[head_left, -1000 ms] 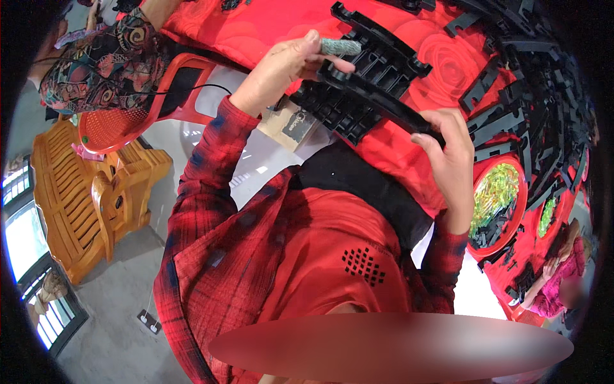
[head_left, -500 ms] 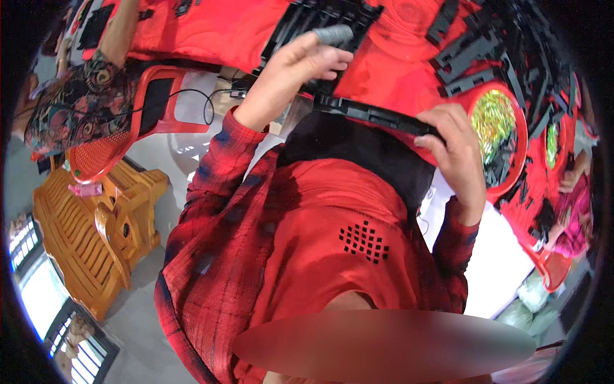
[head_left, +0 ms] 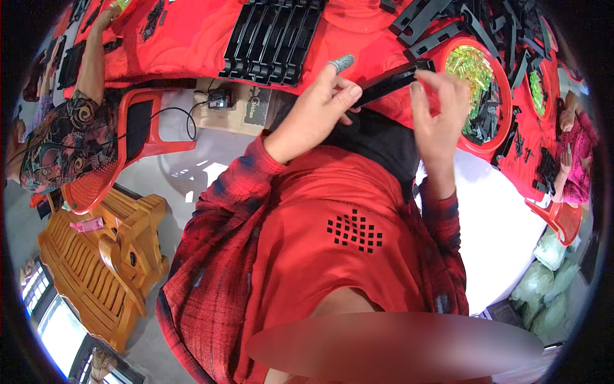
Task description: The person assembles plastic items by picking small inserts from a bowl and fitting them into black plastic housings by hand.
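Note:
My left hand pinches the near left end of a long black plastic strip between thumb and fingers. A grey cover sits on one of its fingertips, which points up. The strip slants up to the right, over the edge of the red-covered table. My right hand is beside the strip's far end, its thumb and fingers apart; whether it touches the strip I cannot tell. Beyond my left hand, several similar black strips lie side by side on the red cloth.
Right of my right hand stands a red basin of shiny yellow-green pieces and small black parts. Loose black strips pile up behind it. A red chair and wooden bench stand left. Other people sit at both sides.
My left hand has come from above the row of strips to the held strip's left end. My right hand has loosened from its right end. The strip now tilts up to the right.

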### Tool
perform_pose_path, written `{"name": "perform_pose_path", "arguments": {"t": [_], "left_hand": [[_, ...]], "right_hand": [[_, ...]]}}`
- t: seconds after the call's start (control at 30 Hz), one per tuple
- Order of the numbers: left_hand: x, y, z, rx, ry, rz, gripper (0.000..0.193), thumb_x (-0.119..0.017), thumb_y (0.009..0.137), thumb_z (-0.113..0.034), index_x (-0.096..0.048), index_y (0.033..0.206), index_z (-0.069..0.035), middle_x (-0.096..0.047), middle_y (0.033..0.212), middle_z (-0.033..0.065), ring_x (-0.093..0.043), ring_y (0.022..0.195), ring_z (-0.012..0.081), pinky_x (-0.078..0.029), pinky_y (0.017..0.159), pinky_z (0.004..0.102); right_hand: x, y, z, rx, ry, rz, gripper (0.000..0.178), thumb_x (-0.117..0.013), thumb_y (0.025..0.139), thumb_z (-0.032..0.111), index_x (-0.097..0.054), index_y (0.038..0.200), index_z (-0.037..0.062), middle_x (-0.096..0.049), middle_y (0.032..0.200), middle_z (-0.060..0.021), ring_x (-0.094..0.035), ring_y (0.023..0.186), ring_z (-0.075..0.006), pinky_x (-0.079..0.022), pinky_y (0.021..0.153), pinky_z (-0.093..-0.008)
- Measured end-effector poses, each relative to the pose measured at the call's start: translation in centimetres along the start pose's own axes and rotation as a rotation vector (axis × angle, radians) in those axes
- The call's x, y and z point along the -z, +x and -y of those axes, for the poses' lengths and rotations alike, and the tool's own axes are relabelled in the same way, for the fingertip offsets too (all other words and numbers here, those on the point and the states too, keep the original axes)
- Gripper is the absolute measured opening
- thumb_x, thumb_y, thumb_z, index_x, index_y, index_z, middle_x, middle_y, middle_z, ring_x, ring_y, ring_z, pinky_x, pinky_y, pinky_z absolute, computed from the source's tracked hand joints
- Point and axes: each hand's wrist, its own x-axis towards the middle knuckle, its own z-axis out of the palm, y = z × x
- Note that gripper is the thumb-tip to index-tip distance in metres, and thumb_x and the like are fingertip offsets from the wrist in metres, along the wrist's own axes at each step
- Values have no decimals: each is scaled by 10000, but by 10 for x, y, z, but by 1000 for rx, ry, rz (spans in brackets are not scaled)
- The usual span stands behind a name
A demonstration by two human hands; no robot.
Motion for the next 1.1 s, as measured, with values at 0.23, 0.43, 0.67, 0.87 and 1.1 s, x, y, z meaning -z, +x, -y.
{"name": "perform_pose_path", "arguments": {"t": [0.23, 0.43, 0.67, 0.87, 1.1], "left_hand": [[-32, -4, 0, -187, 454, -167, 497, -565, 988, -198, -387, 1374, 59, -593, 1140, 287, -618, 1014, 441, -499, 856, 451], [-39, 0, 10, -381, 646, -256, 361, -565, 985, -167, -447, 1253, 43, -609, 1016, 250, -621, 956, 448, -501, 791, 474], [-36, 2, 11, -354, 632, -243, 369, -597, 962, -150, -444, 1239, 41, -599, 1021, 262, -618, 951, 452, -501, 793, 483], [-33, 0, 8, -477, 701, -273, 386, -613, 953, -146, -439, 1228, 62, -578, 1058, 295, -606, 972, 466, -502, 804, 475], [-32, 1, 6, -508, 678, -262, 594, -637, 922, -66, -332, 1409, 89, -575, 1097, 324, -611, 992, 464, -502, 824, 467]], "right_hand": [[-33, -20, 8, -88, -147, 24, 385, -779, 737, 224, -638, 1074, 99, -553, 1039, -111, -523, 1062, -294, -341, 899, -454], [-32, -17, 6, -155, -68, 151, 505, -803, 700, 244, -595, 1122, 61, -544, 1065, -120, -515, 1076, -295, -345, 878, -432], [-39, -19, 3, -175, -28, 165, 488, -811, 694, 242, -592, 1091, 62, -538, 1031, -109, -517, 1047, -294, -347, 867, -422], [-44, -17, 3, -204, 28, 163, 466, -804, 676, 210, -593, 1066, 67, -537, 1030, -97, -518, 1050, -285, -339, 871, -413], [-45, -20, -1, -112, -35, 99, 463, -813, 656, 180, -598, 1050, 67, -556, 1051, -87, -512, 1075, -285, -326, 900, -416]]}}
